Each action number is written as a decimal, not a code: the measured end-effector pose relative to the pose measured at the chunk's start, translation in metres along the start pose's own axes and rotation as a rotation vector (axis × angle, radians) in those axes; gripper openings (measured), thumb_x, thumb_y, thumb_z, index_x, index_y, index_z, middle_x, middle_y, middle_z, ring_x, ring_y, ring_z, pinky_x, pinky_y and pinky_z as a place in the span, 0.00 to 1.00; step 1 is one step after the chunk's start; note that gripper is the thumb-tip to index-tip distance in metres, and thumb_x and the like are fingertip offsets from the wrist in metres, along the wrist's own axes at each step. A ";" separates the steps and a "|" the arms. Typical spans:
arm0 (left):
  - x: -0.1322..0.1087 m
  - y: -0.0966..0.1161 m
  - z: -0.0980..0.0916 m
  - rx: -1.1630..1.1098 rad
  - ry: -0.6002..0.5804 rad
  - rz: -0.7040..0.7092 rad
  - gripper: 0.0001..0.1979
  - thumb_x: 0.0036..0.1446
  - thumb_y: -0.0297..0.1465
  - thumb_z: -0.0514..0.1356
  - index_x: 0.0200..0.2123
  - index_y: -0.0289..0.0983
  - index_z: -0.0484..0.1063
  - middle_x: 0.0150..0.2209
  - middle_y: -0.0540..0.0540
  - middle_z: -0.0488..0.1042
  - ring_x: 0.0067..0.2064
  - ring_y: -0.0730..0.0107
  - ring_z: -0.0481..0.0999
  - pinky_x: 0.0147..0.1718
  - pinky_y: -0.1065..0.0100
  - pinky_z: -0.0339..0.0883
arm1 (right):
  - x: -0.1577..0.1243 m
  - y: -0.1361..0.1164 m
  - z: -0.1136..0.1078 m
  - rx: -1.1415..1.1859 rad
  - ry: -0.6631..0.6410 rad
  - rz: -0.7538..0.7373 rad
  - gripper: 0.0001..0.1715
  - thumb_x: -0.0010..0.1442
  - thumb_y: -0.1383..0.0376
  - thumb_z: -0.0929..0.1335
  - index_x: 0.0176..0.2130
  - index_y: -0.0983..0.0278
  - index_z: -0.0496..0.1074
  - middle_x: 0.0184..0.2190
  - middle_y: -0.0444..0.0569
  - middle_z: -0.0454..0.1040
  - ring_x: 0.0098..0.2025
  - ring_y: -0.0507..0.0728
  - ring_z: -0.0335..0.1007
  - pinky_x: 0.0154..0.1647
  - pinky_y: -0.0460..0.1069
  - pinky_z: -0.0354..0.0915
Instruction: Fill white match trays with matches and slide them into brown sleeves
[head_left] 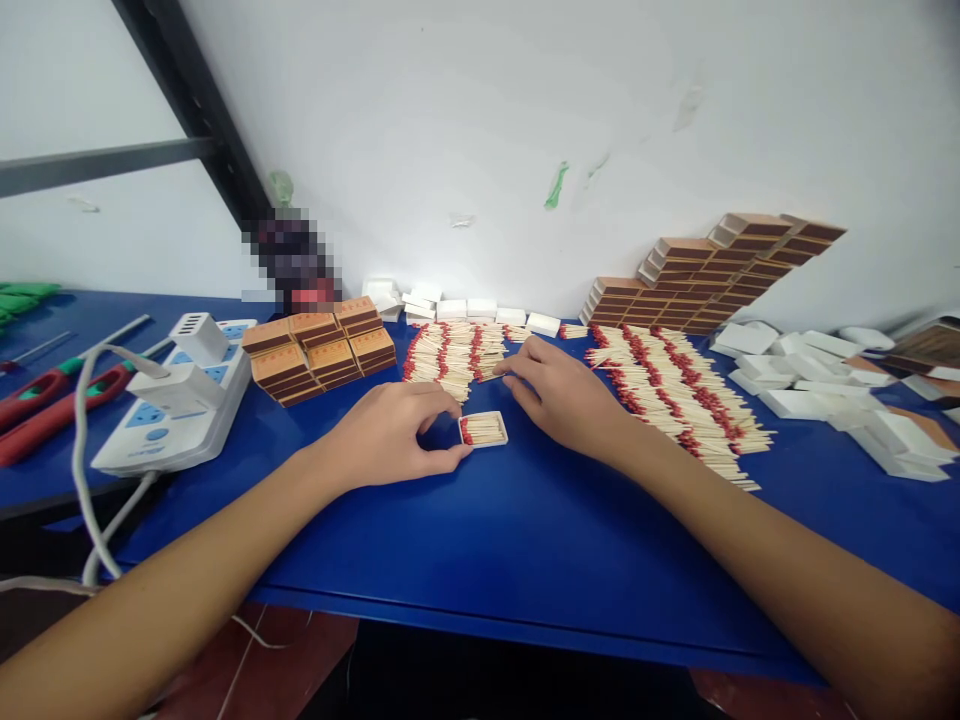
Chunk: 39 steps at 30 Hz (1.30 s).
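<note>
A small white matchbox tray [504, 428] lies on the blue table with a layer of red-headed matches in it. My left hand [390, 432] grips its left end between thumb and fingers. Just behind the tray, my right hand [562, 390] has its fingertips pinched at the right edge of a pile of matches [439, 360], on matchsticks there; how many is hidden. A larger pile of matches [675, 390], in rows with red heads, spreads to the right of my right hand.
Stacked matchboxes [322, 345] stand at left, and a taller stack [690, 280] leans against the wall at right. White trays [465, 308] line the back; more loose trays [825, 375] lie far right. A power strip [180, 420] with cables and red-handled tools [67, 400] occupy the left.
</note>
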<state>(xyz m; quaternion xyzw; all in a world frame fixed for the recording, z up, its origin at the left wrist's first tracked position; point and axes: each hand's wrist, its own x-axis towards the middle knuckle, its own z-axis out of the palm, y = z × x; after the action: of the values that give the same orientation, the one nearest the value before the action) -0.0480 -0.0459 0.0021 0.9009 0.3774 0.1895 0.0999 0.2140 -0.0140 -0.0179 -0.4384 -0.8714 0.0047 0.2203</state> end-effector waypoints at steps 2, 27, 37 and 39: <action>0.000 0.000 0.000 0.001 0.001 -0.001 0.14 0.61 0.42 0.67 0.42 0.39 0.81 0.25 0.53 0.70 0.27 0.72 0.68 0.28 0.68 0.58 | 0.002 0.010 0.002 0.005 -0.034 0.010 0.17 0.74 0.65 0.61 0.49 0.63 0.78 0.43 0.55 0.71 0.44 0.62 0.71 0.45 0.55 0.67; 0.000 0.000 0.000 0.008 0.003 0.001 0.14 0.61 0.42 0.67 0.42 0.39 0.81 0.26 0.53 0.71 0.27 0.72 0.69 0.28 0.68 0.59 | 0.002 0.014 0.004 -0.028 -0.043 0.021 0.13 0.73 0.65 0.64 0.47 0.61 0.78 0.43 0.53 0.70 0.38 0.59 0.69 0.37 0.52 0.62; 0.001 -0.001 0.001 0.014 0.012 0.011 0.13 0.61 0.42 0.67 0.42 0.39 0.80 0.26 0.53 0.71 0.27 0.71 0.70 0.28 0.68 0.59 | 0.002 0.014 0.004 -0.037 -0.039 0.036 0.12 0.72 0.66 0.65 0.48 0.60 0.78 0.43 0.53 0.71 0.38 0.59 0.69 0.36 0.52 0.61; 0.001 -0.001 0.001 0.011 0.013 0.009 0.14 0.61 0.42 0.67 0.42 0.39 0.81 0.26 0.52 0.71 0.27 0.71 0.70 0.29 0.68 0.59 | 0.002 0.014 0.004 -0.041 -0.037 0.035 0.13 0.72 0.66 0.65 0.48 0.60 0.79 0.43 0.53 0.71 0.37 0.58 0.69 0.36 0.52 0.61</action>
<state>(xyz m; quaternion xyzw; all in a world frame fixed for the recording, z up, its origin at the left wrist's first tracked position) -0.0477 -0.0451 0.0014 0.9019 0.3751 0.1936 0.0917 0.2220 -0.0032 -0.0233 -0.4578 -0.8674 -0.0011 0.1951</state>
